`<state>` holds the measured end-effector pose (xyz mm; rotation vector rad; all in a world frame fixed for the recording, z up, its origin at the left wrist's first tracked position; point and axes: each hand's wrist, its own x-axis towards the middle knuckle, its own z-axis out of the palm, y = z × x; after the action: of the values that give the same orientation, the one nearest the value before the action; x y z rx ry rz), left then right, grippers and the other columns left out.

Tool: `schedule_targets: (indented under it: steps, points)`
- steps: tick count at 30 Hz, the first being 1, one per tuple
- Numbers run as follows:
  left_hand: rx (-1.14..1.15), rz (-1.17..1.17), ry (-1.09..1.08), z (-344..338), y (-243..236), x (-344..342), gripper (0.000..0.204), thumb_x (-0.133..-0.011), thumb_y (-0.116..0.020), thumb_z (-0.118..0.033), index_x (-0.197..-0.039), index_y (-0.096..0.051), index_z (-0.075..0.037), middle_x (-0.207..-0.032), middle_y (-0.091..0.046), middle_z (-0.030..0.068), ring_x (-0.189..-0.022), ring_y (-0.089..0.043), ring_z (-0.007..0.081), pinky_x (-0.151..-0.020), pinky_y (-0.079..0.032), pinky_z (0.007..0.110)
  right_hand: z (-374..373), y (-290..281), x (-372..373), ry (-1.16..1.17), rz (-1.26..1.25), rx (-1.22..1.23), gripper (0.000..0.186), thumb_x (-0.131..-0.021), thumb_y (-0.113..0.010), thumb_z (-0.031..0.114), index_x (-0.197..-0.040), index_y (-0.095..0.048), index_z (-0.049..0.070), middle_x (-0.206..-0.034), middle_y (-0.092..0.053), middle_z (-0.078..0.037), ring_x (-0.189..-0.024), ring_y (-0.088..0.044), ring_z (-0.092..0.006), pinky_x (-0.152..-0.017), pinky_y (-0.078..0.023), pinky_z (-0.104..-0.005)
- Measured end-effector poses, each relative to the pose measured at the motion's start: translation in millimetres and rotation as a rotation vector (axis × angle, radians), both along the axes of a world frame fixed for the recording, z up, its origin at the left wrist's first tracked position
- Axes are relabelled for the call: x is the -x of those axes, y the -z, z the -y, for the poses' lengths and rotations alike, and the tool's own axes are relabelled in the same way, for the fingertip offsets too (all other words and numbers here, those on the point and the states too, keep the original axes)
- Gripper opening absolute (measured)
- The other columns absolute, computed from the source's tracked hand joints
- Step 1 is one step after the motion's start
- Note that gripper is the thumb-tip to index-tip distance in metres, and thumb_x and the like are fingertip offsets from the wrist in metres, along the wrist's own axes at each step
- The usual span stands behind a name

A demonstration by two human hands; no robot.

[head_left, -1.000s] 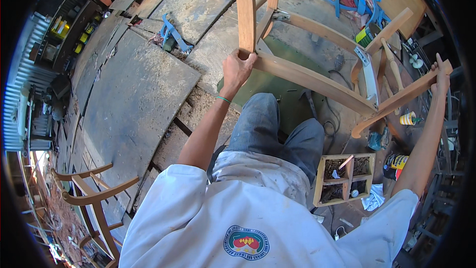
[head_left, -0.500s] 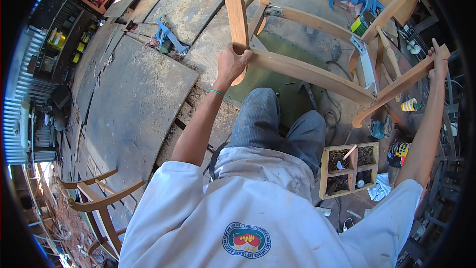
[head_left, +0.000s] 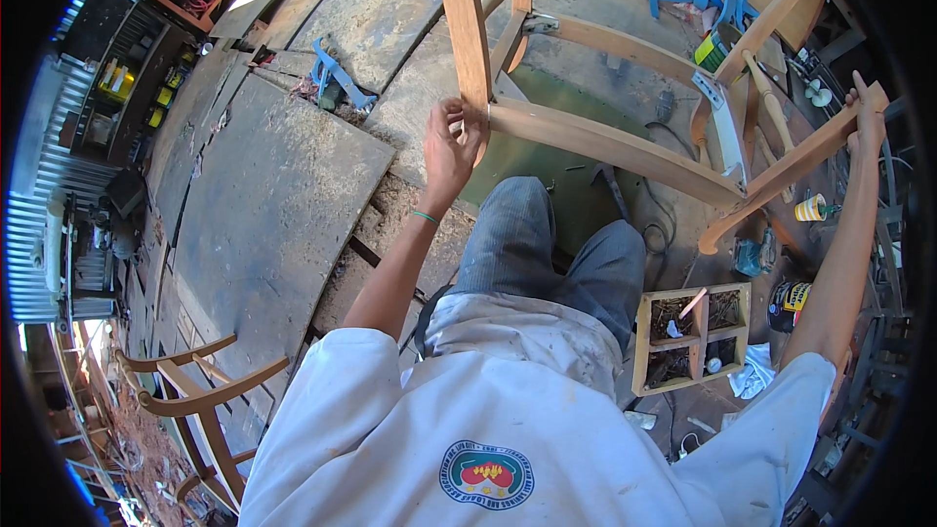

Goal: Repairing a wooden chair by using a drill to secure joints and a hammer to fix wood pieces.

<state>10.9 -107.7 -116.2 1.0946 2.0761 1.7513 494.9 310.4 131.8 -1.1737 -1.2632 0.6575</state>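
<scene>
A wooden chair frame (head_left: pixel 615 151) is tipped over in front of my knees, its legs and rails pointing several ways. My right hand (head_left: pixel 865 125) is closed round the far right end of a curved leg (head_left: pixel 800 161). At the left joint, where an upright leg (head_left: pixel 467 29) meets the near rail, my left hand (head_left: pixel 452 148) has its fingers curled against the wood. Whether anything small sits between those fingertips is hidden. A pale metal brace (head_left: pixel 720 127) spans a corner of the frame on the right.
A divided wooden box (head_left: pixel 641 342) of small hardware stands by my right knee. A hammer (head_left: pixel 611 185) lies on the floor beyond my knees. Nearby are a blue power tool (head_left: pixel 750 256) and a striped cup (head_left: pixel 810 207). Another wooden chair frame (head_left: pixel 210 392) lies at lower left.
My left hand has loosened from around the joint and dropped slightly, its fingers now curled at the leg's face. My right hand keeps its hold; the frame has hardly moved.
</scene>
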Motion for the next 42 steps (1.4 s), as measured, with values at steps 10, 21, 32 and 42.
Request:
schedule_targets:
  steps: [10, 21, 32, 42]
  points:
    - [0.053, -0.51, -0.003, -2, -4, -14, 0.034, -0.085, -0.067, -0.003, -0.118, -0.067, -0.014, -0.105, -0.059, 0.011, -0.096, -0.062, 0.0246, -0.08, -0.055, 0.035, 0, 0, -2, -0.051, -0.031, -0.023, 0.039, -0.075, -0.087, 0.027, -0.093, -0.059, 0.007, -0.074, -0.06, -0.003, -0.065, -0.058, -0.0101, -0.062, -0.049, -0.0229]
    - [0.087, -0.492, -0.091, 14, 22, -8, 0.018, -0.082, -0.065, -0.001, -0.098, -0.063, -0.008, -0.106, -0.061, 0.013, -0.098, -0.062, 0.0334, -0.081, -0.051, 0.043, 1, 1, -1, -0.017, -0.022, -0.012, 0.041, -0.074, -0.087, 0.027, -0.097, -0.06, 0.005, -0.078, -0.062, -0.005, -0.068, -0.061, -0.0118, -0.065, -0.051, -0.0243]
    - [0.047, -0.489, -0.085, 9, 18, -32, 0.057, -0.077, -0.065, 0.005, -0.131, -0.058, -0.012, -0.116, -0.057, 0.0161, -0.111, -0.056, 0.0333, -0.094, -0.047, 0.042, -6, 4, -9, -0.021, -0.028, 0.004, 0.044, -0.074, -0.087, 0.028, -0.098, -0.06, 0.004, -0.079, -0.062, -0.005, -0.069, -0.061, -0.0116, -0.068, -0.052, -0.024]
    - [-0.03, -0.299, -0.023, 3, 24, -55, 0.069, -0.078, -0.065, 0.006, -0.143, -0.051, -0.014, -0.123, -0.05, 0.0177, -0.114, -0.054, 0.033, -0.093, -0.047, 0.04, -7, -1, -17, 0.003, -0.024, -0.004, 0.05, -0.074, -0.087, 0.019, -0.109, -0.056, 0.0, -0.084, -0.062, -0.008, -0.071, -0.062, -0.0135, -0.066, -0.054, -0.0245]
